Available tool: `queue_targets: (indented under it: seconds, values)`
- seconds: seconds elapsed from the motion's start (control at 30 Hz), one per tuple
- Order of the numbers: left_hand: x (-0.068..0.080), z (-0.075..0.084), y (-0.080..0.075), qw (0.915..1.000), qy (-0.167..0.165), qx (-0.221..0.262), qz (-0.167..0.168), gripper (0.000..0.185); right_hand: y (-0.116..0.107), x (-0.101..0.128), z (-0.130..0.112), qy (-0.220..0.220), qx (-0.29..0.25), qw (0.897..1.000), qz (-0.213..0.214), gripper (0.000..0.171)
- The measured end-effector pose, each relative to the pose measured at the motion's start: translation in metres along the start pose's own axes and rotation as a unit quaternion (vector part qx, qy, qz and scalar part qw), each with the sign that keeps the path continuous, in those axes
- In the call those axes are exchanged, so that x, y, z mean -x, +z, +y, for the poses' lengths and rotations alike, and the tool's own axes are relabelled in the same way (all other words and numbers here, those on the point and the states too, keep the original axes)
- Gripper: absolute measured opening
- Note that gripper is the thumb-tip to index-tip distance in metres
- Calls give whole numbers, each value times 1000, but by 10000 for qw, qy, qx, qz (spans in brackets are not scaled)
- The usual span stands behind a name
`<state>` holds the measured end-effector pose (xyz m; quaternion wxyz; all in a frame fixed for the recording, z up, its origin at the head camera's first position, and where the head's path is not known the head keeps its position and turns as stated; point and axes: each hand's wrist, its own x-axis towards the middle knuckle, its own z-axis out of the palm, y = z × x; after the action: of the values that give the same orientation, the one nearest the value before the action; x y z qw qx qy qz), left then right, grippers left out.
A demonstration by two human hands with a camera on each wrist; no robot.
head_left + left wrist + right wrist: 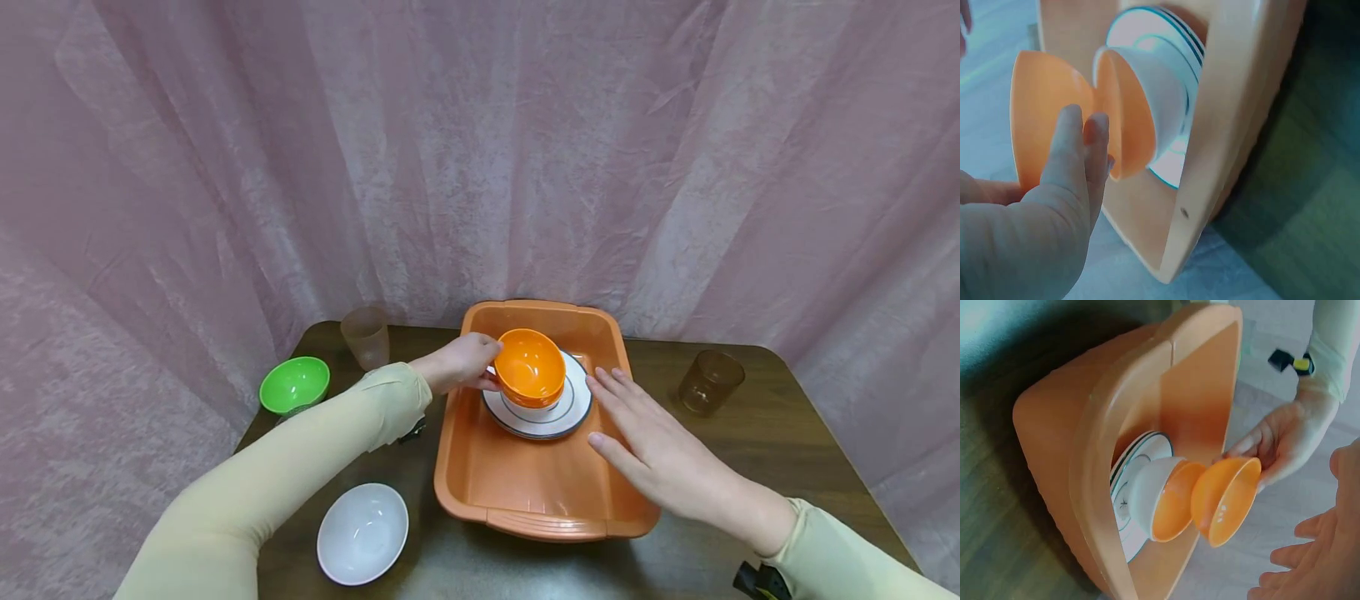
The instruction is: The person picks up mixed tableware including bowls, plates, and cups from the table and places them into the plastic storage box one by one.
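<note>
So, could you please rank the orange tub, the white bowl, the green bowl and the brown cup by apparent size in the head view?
1. Orange tub
2. White bowl
3. Green bowl and brown cup: unsure, since both sit farther from the camera.

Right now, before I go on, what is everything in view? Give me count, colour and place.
tub: 1, orange, centre of table
plate: 1, white with dark rim lines, far end of tub
orange bowls: 2; top one tilted in the left hand, the other nested in a white bowl
white bowl in tub: 1, on the plate, under the orange bowls
white bowl: 1, on table, near left of tub
green bowl: 1, left edge of table
clear cup: 1, frosted, far left of tub
brown cup: 1, right of tub
table: 1, dark wood
curtain: pink, behind
left hand: holds top orange bowl by its rim
right hand: fingers straight, over tub's right side
</note>
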<state>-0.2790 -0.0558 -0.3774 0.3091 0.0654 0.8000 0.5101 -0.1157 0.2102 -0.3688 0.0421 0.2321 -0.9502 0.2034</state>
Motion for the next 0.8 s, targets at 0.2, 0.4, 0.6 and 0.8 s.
queue_targets:
  seconds: [0.2, 0.4, 0.6, 0.8]
  values:
    - [-13, 6, 3, 9955, 21, -930, 178, 43, 6, 2, -2, -132, 98, 9999, -34, 68]
    - [-25, 9, 9, 9883, -187, -1450, 439, 39, 9, 4, -4, -100, 78, 9999, -117, 67]
    - [-34, 9, 13, 9808, -299, -1833, 597, 34, 13, 5, -6, -109, 114, 9998, -116, 67]
    - [-43, 7, 13, 9662, -373, -2483, 581, 27, 15, 7, -6, -102, 117, 9998, -114, 67]
